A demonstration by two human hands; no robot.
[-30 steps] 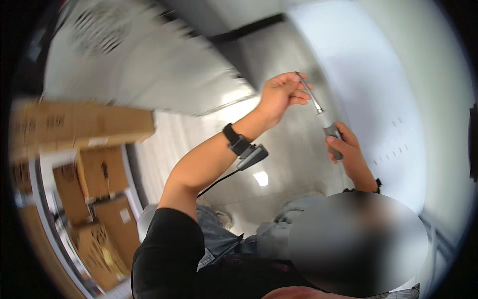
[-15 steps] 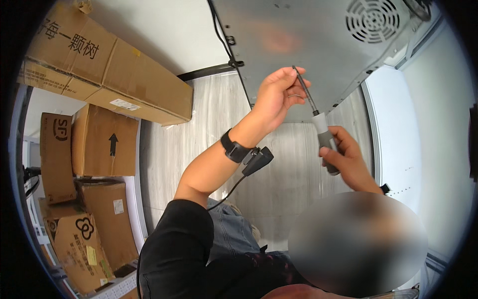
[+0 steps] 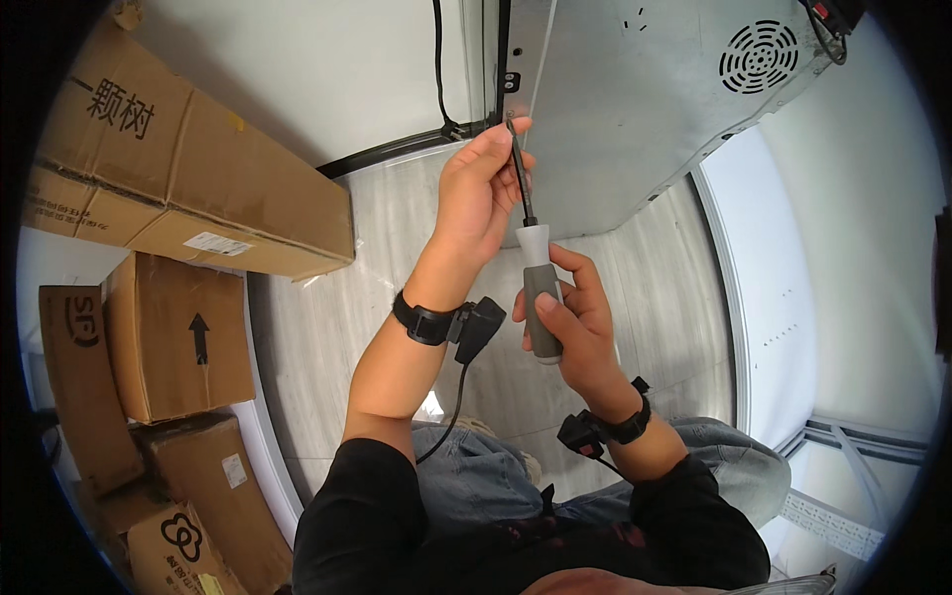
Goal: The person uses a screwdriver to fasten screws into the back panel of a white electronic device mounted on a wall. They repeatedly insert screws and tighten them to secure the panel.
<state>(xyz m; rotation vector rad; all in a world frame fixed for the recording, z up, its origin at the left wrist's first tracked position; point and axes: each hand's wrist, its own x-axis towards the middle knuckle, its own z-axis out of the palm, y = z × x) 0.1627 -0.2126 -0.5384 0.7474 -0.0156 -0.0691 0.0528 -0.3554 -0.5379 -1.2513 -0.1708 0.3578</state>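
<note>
A screwdriver [image 3: 541, 297] with a grey and white handle points away from me, its dark shaft tilted slightly left. My right hand [image 3: 585, 322] is wrapped round the handle, thumb on top. The thumb and fingertips of my left hand [image 3: 478, 193] are closed at the shaft's tip; whether they also hold a small screw is hidden. Just beyond the tip stands the left edge of a grey metal panel [image 3: 635, 129], with small holes along that edge and a round slotted vent [image 3: 759, 57] at the upper right. Whether the tip touches the panel, I cannot tell.
A long cardboard box [image 3: 248, 188] lies at the left, with more cardboard boxes [image 3: 188, 337] stacked nearer me. A black cable with a plug [image 3: 451, 129] hangs beside the panel. White shelving [image 3: 833, 526] stands at the lower right. The floor [image 3: 654, 297] is light wood-patterned.
Both hands and the screwdriver have moved left, bringing the tip to the panel's left edge. The view has shifted, and my right forearm and its wrist strap now show.
</note>
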